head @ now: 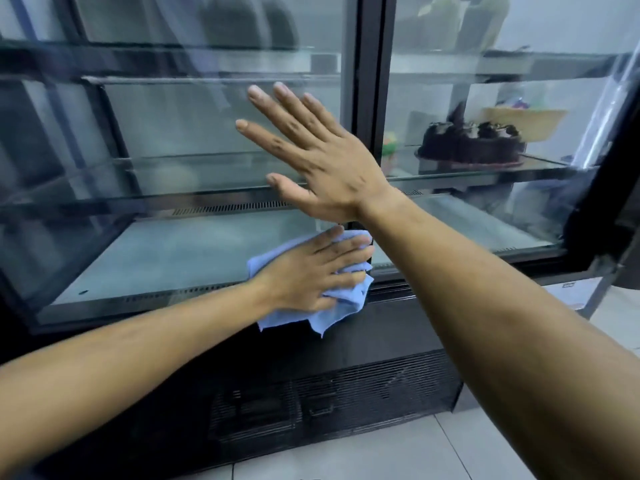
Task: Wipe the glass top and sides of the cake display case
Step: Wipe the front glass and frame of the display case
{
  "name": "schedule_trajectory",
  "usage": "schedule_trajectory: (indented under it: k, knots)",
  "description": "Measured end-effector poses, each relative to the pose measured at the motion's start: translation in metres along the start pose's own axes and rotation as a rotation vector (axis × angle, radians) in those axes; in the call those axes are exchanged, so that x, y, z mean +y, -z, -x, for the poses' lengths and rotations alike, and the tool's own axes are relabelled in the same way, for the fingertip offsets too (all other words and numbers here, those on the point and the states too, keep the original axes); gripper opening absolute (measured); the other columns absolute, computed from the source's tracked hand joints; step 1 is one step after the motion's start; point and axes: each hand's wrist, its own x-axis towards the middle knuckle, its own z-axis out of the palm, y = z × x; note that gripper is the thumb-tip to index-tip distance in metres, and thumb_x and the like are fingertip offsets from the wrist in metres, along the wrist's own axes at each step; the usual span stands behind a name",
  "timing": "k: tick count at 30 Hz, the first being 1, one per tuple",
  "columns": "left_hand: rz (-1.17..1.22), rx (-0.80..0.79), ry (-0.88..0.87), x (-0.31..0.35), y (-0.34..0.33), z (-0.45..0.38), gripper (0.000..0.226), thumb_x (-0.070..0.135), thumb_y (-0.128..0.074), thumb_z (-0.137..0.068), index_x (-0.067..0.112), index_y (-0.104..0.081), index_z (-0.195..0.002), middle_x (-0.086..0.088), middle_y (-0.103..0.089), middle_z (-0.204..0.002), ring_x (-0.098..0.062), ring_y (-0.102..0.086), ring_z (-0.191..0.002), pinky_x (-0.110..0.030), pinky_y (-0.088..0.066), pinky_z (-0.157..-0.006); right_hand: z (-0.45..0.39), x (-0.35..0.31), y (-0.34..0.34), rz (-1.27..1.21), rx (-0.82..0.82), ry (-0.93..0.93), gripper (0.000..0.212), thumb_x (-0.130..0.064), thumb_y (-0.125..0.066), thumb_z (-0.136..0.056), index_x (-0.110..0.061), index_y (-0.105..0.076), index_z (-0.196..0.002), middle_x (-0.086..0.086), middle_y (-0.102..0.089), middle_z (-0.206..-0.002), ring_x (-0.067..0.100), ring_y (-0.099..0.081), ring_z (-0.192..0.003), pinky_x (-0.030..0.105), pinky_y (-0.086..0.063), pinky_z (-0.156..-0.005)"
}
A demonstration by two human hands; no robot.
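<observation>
The cake display case fills the view, with a black frame and a large glass pane (173,140) in front of me. My left hand (311,271) presses a crumpled light blue cloth (341,306) flat against the lower edge of the glass, beside the black centre post (369,64). My right hand (311,154) lies above it with fingers spread straight, palm against the glass. It holds nothing.
A chocolate cake (472,140) stands on the middle glass shelf behind the right pane. The left shelves hold nothing I can see. Below the glass is a black vent grille (346,393). White floor tiles (381,459) lie at the case's foot.
</observation>
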Motion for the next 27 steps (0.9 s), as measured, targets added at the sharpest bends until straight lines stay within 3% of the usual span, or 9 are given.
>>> schedule_trajectory:
  k: [4, 7, 11, 17, 21, 27]
  knots:
    - [-0.126, 0.051, 0.099, -0.056, 0.043, -0.024, 0.063, 0.04, -0.041, -0.094, 0.019, -0.052, -0.152, -0.013, -0.037, -0.165, -0.036, -0.028, -0.155, -0.053, 0.001, -0.127, 0.044, 0.045, 0.018, -0.222, 0.289, -0.503, 0.058, -0.032, -0.04, -0.107, -0.012, -0.032, -0.16, 0.022, -0.018, -0.168, 0.04, -0.01, -0.157, 0.051, -0.006, -0.128]
    - [-0.222, 0.125, 0.223, -0.123, 0.083, -0.056, 0.056, 0.045, -0.044, -0.099, 0.024, -0.05, -0.151, -0.013, -0.03, -0.169, -0.04, -0.024, -0.156, -0.06, -0.005, -0.125, 0.095, 0.08, 0.024, -0.268, 0.277, -0.765, 0.06, -0.035, -0.033, -0.108, -0.011, -0.024, -0.162, 0.019, -0.009, -0.17, 0.037, -0.002, -0.158, 0.049, -0.002, -0.128]
    - [-0.296, 0.147, 0.381, -0.21, 0.141, -0.101, 0.053, 0.05, -0.039, -0.104, 0.024, -0.047, -0.149, -0.011, -0.022, -0.172, -0.04, -0.017, -0.159, -0.068, -0.011, -0.124, 0.136, 0.079, 0.013, -0.314, 0.014, -0.704, 0.069, -0.047, -0.029, -0.105, -0.019, -0.013, -0.165, 0.002, -0.001, -0.173, 0.023, 0.006, -0.159, 0.042, 0.002, -0.129]
    - [-0.282, 0.154, 0.668, -0.268, 0.192, -0.142, 0.064, 0.055, -0.028, -0.105, 0.031, -0.026, -0.164, -0.01, -0.007, -0.175, -0.036, -0.003, -0.161, -0.063, -0.001, -0.126, 0.088, 0.05, 0.005, -0.387, -0.045, -0.563, 0.065, -0.053, -0.022, -0.104, -0.031, -0.004, -0.164, -0.01, 0.006, -0.171, 0.012, 0.013, -0.157, 0.036, 0.008, -0.128]
    - [-0.239, 0.186, 0.845, -0.258, 0.192, -0.159, 0.067, 0.057, -0.021, -0.105, 0.033, -0.014, -0.167, -0.011, 0.0, -0.175, -0.037, 0.003, -0.161, -0.06, 0.003, -0.127, 0.073, 0.044, 0.0, -0.481, -0.083, -0.647, 0.061, -0.06, -0.008, -0.1, -0.047, 0.017, -0.155, -0.015, 0.016, -0.169, 0.005, 0.024, -0.153, 0.034, 0.016, -0.125]
    - [-0.206, 0.343, 1.043, -0.174, 0.133, -0.145, 0.068, 0.065, -0.024, -0.107, 0.032, -0.022, -0.166, -0.013, -0.013, -0.174, -0.041, -0.007, -0.16, -0.06, -0.001, -0.128, 0.084, 0.029, -0.02, -0.482, -0.078, -0.696, 0.064, -0.059, -0.008, -0.103, -0.039, 0.02, -0.157, -0.016, 0.024, -0.167, 0.011, 0.025, -0.154, 0.04, 0.015, -0.126]
